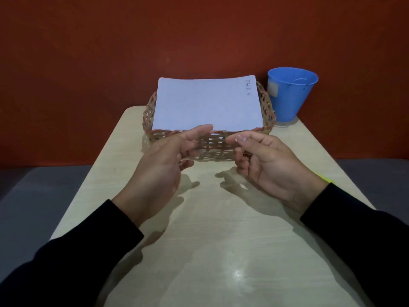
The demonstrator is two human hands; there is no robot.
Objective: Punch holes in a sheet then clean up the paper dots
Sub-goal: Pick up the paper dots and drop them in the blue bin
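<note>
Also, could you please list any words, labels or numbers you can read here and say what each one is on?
Handwritten marks near the far right corner of the top sheet in the woven basket: too small and blurred to read.
Pale sticker on the blue bucket: no text can be made out.

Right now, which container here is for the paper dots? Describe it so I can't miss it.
Probably this one: start at the pale table against the red wall. At its far right corner, just right of the woven basket of paper, stands a blue bucket, the only plastic, solid-walled container, with a pale label.
</note>
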